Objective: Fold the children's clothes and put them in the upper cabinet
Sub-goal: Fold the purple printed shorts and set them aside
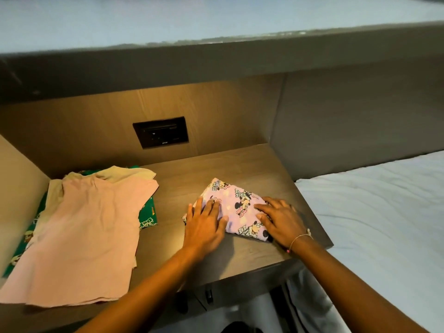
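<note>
A brown wooden shelf (240,164) sits in a recess with a wood-grain back wall, seen from above by a person standing at its front edge. A black wall socket (160,132) is set into that back wall. A thick grey ledge (216,63) runs overhead across the recess, with a pale, blurred surface above it. To the right, just beside the shelf, lies a bed with a white sheet (374,212).

Near the right front of the shelf rests a small folded lilac garment (236,205) printed with cartoon mice. The left hand (204,227) lies flat on its left edge, fingers straight and spread, pressing down. The right hand (281,222), a thin bracelet (300,237) on its wrist, lies flat on the right edge, fingers extended over the cloth. Neither hand grasps anything.

On the left part of the shelf, apart from the folded piece, is a loose pile: a pink shirt (81,236) on top, a beige garment (125,174) beneath it, and green printed cloth (147,215) showing at the edges.
</note>
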Motion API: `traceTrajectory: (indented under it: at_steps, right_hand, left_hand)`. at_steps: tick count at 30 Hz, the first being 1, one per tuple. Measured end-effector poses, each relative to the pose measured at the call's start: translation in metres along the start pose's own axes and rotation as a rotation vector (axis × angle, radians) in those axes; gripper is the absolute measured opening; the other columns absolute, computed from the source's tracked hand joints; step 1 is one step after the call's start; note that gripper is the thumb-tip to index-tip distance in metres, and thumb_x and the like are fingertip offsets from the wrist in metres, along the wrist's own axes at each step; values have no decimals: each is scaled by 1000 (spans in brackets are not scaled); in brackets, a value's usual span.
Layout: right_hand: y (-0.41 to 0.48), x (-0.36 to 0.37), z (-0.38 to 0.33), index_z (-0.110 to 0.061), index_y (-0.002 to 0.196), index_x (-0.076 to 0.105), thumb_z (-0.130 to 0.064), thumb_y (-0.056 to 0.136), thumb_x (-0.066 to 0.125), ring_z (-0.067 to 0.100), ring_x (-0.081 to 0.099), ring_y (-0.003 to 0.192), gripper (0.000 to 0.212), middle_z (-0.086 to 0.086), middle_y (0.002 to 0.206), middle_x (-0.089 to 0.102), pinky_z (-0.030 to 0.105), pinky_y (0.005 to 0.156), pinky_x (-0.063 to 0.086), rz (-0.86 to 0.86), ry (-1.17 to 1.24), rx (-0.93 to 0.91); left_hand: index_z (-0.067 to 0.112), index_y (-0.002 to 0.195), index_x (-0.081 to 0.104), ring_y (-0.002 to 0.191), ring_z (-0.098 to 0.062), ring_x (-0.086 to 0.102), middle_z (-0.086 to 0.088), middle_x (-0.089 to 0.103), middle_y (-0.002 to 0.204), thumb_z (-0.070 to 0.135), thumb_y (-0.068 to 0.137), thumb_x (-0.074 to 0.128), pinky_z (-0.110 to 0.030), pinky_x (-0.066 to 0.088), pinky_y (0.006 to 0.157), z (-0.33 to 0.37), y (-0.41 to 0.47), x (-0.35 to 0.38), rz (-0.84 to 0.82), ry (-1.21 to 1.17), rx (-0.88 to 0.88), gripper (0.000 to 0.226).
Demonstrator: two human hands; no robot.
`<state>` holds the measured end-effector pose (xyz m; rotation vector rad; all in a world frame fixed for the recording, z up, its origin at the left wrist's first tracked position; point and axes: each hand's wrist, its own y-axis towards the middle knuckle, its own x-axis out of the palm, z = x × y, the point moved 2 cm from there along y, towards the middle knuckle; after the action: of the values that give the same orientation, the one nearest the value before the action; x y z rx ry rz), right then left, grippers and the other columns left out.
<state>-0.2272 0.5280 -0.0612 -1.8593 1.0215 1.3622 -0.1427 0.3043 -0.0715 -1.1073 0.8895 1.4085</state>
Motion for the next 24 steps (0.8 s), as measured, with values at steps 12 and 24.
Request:
traceTrajectory:
  at_steps: [12,24]
  right_hand:
    - [-54,13,-56,-38,132,53,-49,91,45,15,46,106,42,-6,113,54,33,87,40,-19,67,-173]
    - [-47,10,-50,-31,131,57,-14,81,64,24,49,123,53,-1,136,55,41,97,42,-41,4,-367]
  left_hand:
    - [33,144,38,149,-26,0,1,22,160,26,87,61,-53,2,118,-35,21,-39,-68,215,348,62]
    - [36,117,64,119,-7,49,16,62,123,27,87,59,-38,44,97,-41,-62,-9,88,-172,322,32]
